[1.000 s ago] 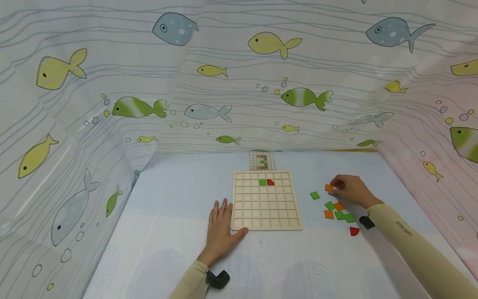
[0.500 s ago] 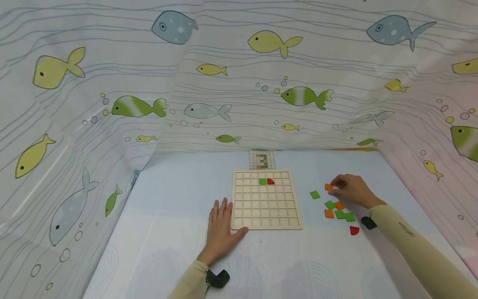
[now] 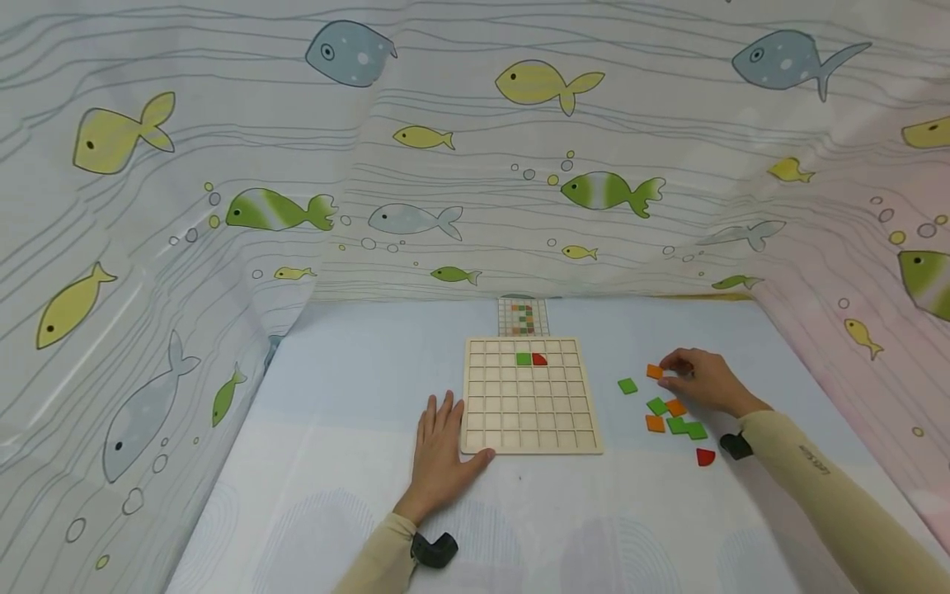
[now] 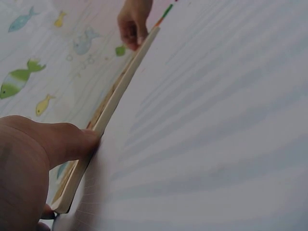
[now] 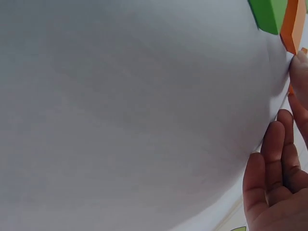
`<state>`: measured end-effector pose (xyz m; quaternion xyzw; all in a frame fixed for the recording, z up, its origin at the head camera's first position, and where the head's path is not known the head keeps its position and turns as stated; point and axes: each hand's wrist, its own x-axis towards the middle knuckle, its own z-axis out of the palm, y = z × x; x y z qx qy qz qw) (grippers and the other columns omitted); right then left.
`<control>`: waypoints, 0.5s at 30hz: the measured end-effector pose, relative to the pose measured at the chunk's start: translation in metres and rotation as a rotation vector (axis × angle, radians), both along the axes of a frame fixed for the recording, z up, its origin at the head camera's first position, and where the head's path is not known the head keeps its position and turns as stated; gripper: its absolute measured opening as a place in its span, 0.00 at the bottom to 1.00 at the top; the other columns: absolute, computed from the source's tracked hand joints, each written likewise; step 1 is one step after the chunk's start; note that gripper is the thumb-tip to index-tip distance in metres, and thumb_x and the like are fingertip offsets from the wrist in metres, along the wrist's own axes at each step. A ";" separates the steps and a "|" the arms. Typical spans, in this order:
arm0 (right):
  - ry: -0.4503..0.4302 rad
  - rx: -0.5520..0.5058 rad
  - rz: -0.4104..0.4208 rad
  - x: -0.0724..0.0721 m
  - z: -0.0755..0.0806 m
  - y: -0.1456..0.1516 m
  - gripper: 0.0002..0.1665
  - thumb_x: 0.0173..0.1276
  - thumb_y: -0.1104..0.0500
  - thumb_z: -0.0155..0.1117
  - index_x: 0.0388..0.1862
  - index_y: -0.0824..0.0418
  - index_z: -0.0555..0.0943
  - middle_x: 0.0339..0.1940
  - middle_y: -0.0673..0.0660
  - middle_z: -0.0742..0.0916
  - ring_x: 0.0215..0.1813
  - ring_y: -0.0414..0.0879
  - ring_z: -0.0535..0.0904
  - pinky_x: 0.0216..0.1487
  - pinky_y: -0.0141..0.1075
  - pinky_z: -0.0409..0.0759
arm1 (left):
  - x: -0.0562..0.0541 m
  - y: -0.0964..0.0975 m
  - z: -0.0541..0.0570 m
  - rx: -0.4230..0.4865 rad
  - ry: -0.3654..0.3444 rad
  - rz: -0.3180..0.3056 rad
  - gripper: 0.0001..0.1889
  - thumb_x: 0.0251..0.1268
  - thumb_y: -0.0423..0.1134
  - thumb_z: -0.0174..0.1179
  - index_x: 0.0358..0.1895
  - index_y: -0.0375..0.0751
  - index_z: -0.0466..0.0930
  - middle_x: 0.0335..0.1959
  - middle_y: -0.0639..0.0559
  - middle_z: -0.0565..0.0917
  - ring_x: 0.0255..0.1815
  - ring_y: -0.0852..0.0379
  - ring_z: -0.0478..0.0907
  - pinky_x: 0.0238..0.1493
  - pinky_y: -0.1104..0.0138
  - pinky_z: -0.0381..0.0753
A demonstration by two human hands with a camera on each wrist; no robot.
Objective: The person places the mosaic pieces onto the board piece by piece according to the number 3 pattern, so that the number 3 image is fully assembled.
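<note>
Flat with spread fingers, my left hand (image 3: 439, 454) lies at the near left corner of a wooden grid board (image 3: 512, 421). In the left wrist view its thumb rests on the rim of the board (image 4: 115, 98). On the board, a green square tile (image 3: 523, 359) sits beside a red quarter-circle tile (image 3: 539, 360). Over to the right, my right hand (image 3: 701, 381) pinches an orange square tile (image 3: 654, 371) between thumb and index finger, close to the table. In the right wrist view the fingers of my right hand (image 5: 276, 178) mostly hide that tile.
Several loose tiles lie near my right hand: a green square (image 3: 627, 386), an orange square (image 3: 656, 423), more greens and a red quarter-circle (image 3: 705, 457). Behind the board lies a small printed pattern card (image 3: 506, 320). A fish-print curtain (image 3: 445, 181) surrounds the table.
</note>
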<state>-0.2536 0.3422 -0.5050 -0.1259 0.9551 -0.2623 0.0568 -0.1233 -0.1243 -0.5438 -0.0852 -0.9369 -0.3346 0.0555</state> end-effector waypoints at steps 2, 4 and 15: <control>-0.003 -0.001 0.000 0.001 -0.001 0.000 0.21 0.70 0.54 0.76 0.54 0.66 0.84 0.52 0.65 0.88 0.54 0.60 0.82 0.61 0.59 0.82 | 0.000 0.000 0.000 0.000 0.000 0.001 0.49 0.63 0.55 0.71 0.79 0.29 0.64 0.85 0.32 0.58 0.88 0.28 0.43 0.84 0.36 0.44; -0.003 0.002 -0.001 0.001 -0.002 0.000 0.20 0.71 0.55 0.76 0.54 0.66 0.84 0.51 0.65 0.88 0.54 0.59 0.82 0.61 0.59 0.82 | 0.001 0.000 0.000 -0.002 0.002 -0.001 0.48 0.63 0.56 0.71 0.79 0.28 0.64 0.85 0.32 0.58 0.88 0.28 0.43 0.84 0.36 0.44; 0.000 0.015 0.031 -0.003 -0.010 0.001 0.18 0.76 0.59 0.68 0.57 0.70 0.82 0.52 0.67 0.87 0.54 0.60 0.81 0.62 0.61 0.81 | 0.002 0.000 0.001 0.003 0.010 -0.001 0.48 0.61 0.54 0.72 0.78 0.27 0.65 0.84 0.30 0.59 0.87 0.27 0.45 0.83 0.35 0.45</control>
